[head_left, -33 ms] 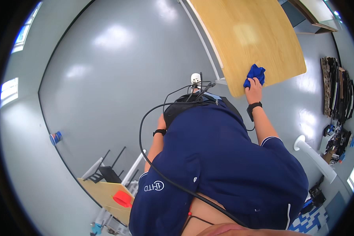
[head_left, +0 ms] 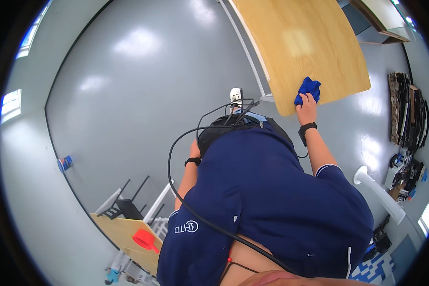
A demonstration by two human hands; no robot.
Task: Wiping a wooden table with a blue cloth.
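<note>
Wood table (head_left: pixel 295 43): right hand (head_left: pixel 308 106) grips blue cloth (head_left: pixel 308 89); press flat, wipe slow; left fingers hidden.

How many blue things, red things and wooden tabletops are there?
Blue things: 3, the cloth in the right hand, the shirt, the roll on the floor
Red things: 1, the scoop
Wooden tabletops: 2, and
Total: 6

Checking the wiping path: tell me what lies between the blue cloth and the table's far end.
Head view: bare wood. Beyond the blue cloth under the right hand, the table holds nothing.
</note>
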